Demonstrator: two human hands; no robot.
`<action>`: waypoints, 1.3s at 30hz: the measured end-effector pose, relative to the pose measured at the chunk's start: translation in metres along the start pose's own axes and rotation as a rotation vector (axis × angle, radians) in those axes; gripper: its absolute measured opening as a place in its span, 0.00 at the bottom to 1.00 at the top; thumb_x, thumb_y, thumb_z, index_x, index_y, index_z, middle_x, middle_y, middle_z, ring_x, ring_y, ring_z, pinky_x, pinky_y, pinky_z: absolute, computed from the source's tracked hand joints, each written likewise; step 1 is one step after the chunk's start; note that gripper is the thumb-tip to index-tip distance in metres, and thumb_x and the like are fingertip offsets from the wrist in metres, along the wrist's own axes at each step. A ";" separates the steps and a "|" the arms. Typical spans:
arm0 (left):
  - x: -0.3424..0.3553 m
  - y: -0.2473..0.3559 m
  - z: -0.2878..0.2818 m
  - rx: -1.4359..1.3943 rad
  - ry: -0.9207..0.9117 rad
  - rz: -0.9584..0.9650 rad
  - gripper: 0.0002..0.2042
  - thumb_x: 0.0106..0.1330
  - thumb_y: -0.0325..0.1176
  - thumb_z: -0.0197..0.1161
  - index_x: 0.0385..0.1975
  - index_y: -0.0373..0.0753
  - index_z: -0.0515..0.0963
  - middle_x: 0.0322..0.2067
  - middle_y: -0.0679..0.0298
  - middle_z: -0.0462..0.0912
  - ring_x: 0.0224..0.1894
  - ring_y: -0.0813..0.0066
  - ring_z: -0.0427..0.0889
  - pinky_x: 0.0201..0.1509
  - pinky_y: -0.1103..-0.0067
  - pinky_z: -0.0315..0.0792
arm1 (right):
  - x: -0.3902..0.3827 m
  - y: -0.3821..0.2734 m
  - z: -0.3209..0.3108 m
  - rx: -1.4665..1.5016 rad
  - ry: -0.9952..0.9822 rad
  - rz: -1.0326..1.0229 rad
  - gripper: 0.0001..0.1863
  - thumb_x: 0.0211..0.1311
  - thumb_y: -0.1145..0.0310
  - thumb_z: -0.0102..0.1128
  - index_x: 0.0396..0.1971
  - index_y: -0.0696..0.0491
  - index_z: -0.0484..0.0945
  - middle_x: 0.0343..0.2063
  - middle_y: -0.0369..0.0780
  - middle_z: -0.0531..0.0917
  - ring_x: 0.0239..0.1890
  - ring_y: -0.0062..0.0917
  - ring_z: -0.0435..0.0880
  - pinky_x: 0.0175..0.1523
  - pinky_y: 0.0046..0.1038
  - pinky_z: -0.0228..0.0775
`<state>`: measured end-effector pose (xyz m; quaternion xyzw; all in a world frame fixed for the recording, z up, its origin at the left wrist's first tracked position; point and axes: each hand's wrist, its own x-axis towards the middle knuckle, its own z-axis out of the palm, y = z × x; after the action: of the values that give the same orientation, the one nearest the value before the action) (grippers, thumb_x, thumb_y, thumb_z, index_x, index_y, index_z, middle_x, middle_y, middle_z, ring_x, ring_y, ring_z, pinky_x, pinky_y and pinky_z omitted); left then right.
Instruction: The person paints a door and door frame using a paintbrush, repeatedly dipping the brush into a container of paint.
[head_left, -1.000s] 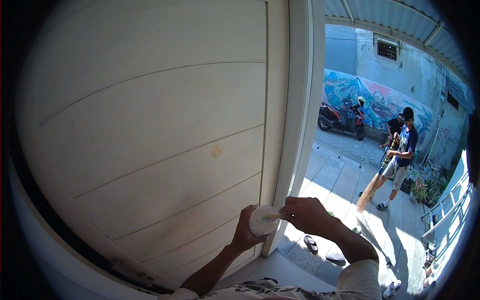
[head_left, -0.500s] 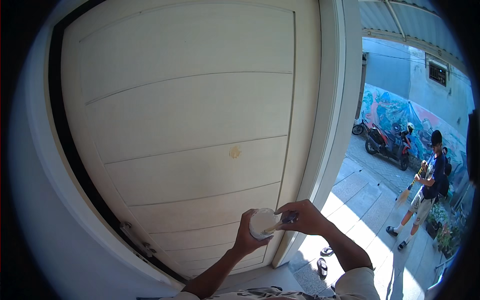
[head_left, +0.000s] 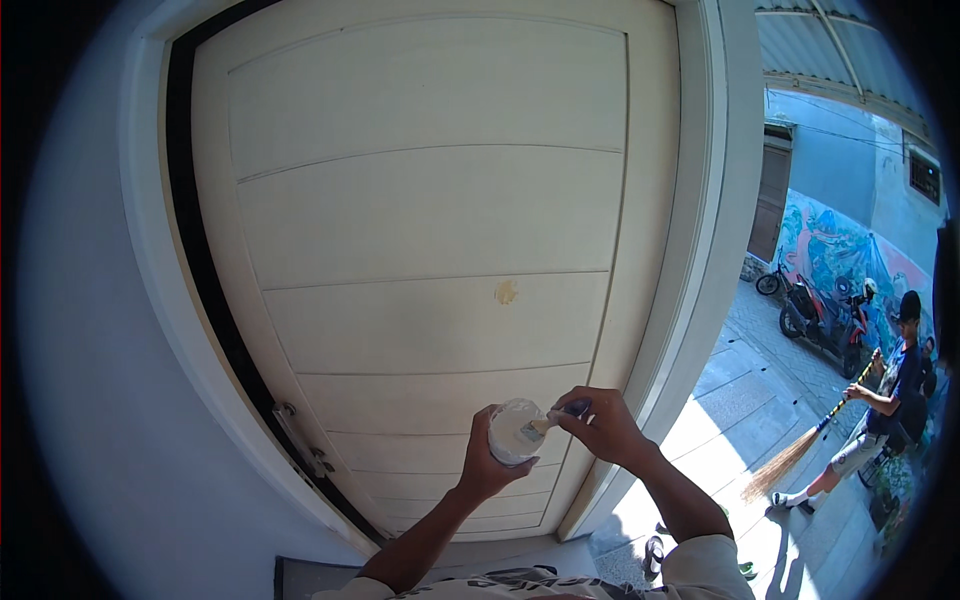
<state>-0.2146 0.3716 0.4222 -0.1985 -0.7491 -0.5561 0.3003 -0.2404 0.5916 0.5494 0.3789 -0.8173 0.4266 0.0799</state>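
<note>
My left hand (head_left: 482,465) is wrapped round a small white tub (head_left: 503,449) with pale paint-like stuff inside, its open top facing me. In my right hand (head_left: 607,427) is a small paintbrush (head_left: 541,424), gripped by its dark handle, the pale bristles at the tub's right rim. Both hands are in front of the lower part of a cream panelled door (head_left: 430,220). A yellowish patch (head_left: 507,292) marks the door above the tub.
A metal door handle (head_left: 300,440) is at the lower left. White framing (head_left: 690,260) borders the door on the right. Outside, a person (head_left: 895,390) holds a long broom (head_left: 785,462) near a parked motorbike (head_left: 825,320). Dark sandals (head_left: 654,556) lie on the paving.
My view has turned slightly left, so the door sits farther right. The brush's bristles have risen from the tub's lower right to its right rim. The person's broom now reaches out across the paving.
</note>
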 end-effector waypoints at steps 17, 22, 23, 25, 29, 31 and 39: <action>0.034 0.005 -0.018 -0.207 -0.037 -0.128 0.40 0.47 0.29 0.81 0.60 0.37 0.63 0.52 0.56 0.76 0.55 0.66 0.78 0.60 0.69 0.76 | 0.038 0.035 0.011 0.864 0.264 0.395 0.13 0.75 0.63 0.56 0.35 0.58 0.75 0.27 0.47 0.86 0.27 0.28 0.88 0.35 0.28 0.82; 0.034 -0.004 -0.014 -0.299 -0.009 -0.172 0.39 0.48 0.26 0.79 0.61 0.37 0.64 0.54 0.57 0.77 0.57 0.65 0.80 0.63 0.66 0.76 | 0.074 0.022 -0.035 1.138 0.339 0.320 0.17 0.77 0.59 0.55 0.47 0.59 0.76 0.33 0.44 0.84 0.35 0.25 0.86 0.41 0.26 0.81; 0.034 0.000 -0.014 -0.307 0.000 -0.166 0.39 0.48 0.26 0.79 0.61 0.37 0.64 0.54 0.57 0.77 0.57 0.65 0.80 0.63 0.66 0.76 | 0.089 0.019 -0.059 1.174 0.377 0.239 0.18 0.77 0.58 0.55 0.50 0.60 0.76 0.34 0.43 0.84 0.36 0.25 0.86 0.42 0.25 0.82; 0.035 -0.002 -0.014 -0.301 0.000 -0.155 0.39 0.48 0.26 0.79 0.62 0.37 0.64 0.54 0.57 0.77 0.57 0.65 0.80 0.63 0.66 0.76 | 0.123 -0.004 -0.111 1.220 0.492 0.023 0.18 0.77 0.59 0.56 0.52 0.60 0.75 0.36 0.42 0.84 0.39 0.25 0.86 0.45 0.26 0.82; 0.037 0.001 -0.014 -0.267 0.017 -0.119 0.40 0.48 0.27 0.80 0.62 0.37 0.64 0.54 0.57 0.77 0.57 0.65 0.80 0.63 0.66 0.76 | 0.187 -0.054 -0.237 1.044 0.798 -0.453 0.17 0.75 0.63 0.57 0.54 0.60 0.74 0.45 0.47 0.85 0.49 0.31 0.86 0.51 0.29 0.79; 0.037 -0.002 -0.016 -0.280 0.031 -0.113 0.40 0.47 0.27 0.80 0.61 0.37 0.64 0.53 0.57 0.77 0.56 0.65 0.80 0.62 0.67 0.76 | 0.209 -0.080 -0.288 0.867 0.944 -0.595 0.18 0.75 0.63 0.58 0.55 0.59 0.74 0.47 0.48 0.85 0.53 0.33 0.86 0.53 0.30 0.79; 0.036 -0.009 -0.031 -0.285 0.101 -0.124 0.40 0.45 0.25 0.80 0.60 0.38 0.65 0.53 0.57 0.77 0.55 0.65 0.79 0.61 0.67 0.76 | 0.294 -0.105 -0.384 0.526 1.150 -0.749 0.14 0.74 0.60 0.58 0.52 0.52 0.81 0.46 0.38 0.88 0.42 0.27 0.87 0.44 0.32 0.78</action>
<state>-0.2400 0.3380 0.4456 -0.1643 -0.6575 -0.6834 0.2714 -0.4474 0.6839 0.9892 0.3555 -0.3327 0.6841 0.5430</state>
